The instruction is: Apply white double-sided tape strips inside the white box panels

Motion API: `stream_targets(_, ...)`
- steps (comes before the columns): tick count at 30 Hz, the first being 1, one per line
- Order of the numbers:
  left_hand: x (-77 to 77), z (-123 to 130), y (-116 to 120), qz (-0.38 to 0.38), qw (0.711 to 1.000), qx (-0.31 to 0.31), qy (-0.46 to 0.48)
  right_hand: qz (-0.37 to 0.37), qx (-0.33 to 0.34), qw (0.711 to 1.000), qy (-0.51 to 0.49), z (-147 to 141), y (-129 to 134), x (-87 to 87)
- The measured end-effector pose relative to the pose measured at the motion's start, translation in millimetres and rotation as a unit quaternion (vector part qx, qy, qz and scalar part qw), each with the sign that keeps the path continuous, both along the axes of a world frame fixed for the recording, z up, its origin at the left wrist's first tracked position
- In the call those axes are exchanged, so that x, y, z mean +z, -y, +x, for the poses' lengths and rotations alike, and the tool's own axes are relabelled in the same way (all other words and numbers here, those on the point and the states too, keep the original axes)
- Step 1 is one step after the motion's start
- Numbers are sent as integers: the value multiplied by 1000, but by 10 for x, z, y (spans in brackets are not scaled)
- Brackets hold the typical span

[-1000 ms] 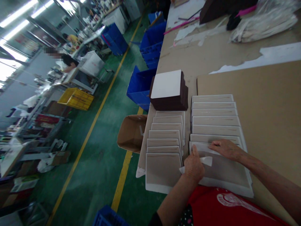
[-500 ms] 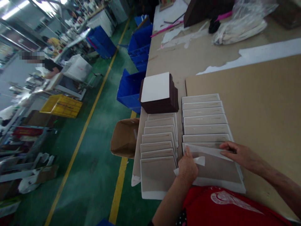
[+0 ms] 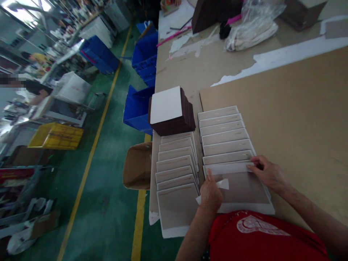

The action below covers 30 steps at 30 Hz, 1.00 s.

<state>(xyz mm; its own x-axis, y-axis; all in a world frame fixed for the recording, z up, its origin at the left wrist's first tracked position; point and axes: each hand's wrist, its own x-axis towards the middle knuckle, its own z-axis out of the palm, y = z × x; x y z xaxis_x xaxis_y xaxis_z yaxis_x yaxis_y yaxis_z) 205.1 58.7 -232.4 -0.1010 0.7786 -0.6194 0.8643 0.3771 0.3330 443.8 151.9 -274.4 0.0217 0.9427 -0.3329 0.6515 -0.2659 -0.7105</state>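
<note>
Two rows of overlapping grey cards with white borders lie on the table edge: a left row (image 3: 175,163) and a right row (image 3: 225,136). My left hand (image 3: 210,194) rests on the left edge of the nearest card (image 3: 241,188) of the right row and pinches a small white paper strip (image 3: 223,183). My right hand (image 3: 268,174) presses its fingertips on that card's upper right edge. A stack of dark brown boards with a white top (image 3: 170,112) stands just beyond the left row.
A large brown cardboard sheet (image 3: 293,108) covers the table to the right. An open carton (image 3: 137,165) and blue crates (image 3: 137,105) stand on the green floor at left. Bags, dark boxes and paper scraps lie at the far end. A person works in the background at left.
The view has shifted, so everything sits further left. My right hand has slid rightward along the card's top edge; my left hand stays on the card's left edge.
</note>
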Motion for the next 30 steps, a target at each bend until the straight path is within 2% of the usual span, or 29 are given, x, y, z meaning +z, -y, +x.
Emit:
stream_targets(9,-29,6,3,-2,1000,-2,-8,17,-7,1000,26,-46,-31,-75)
stream_targets(18,-46,11,11,-2,1000,3,-11,-11,-1,999,32,-45,-54,-139)
stream_targets(23,-66,2,23,0,1000,3,-8,-16,-26,999,34,-53,-44,-172)
stream_targets(27,-110,-8,45,12,1000,-2,-4,16,-73,995,64,-29,-55,-120)
stream_targets(30,-151,-13,58,23,1000,-4,-5,59,-68,993,73,-69,-60,0)
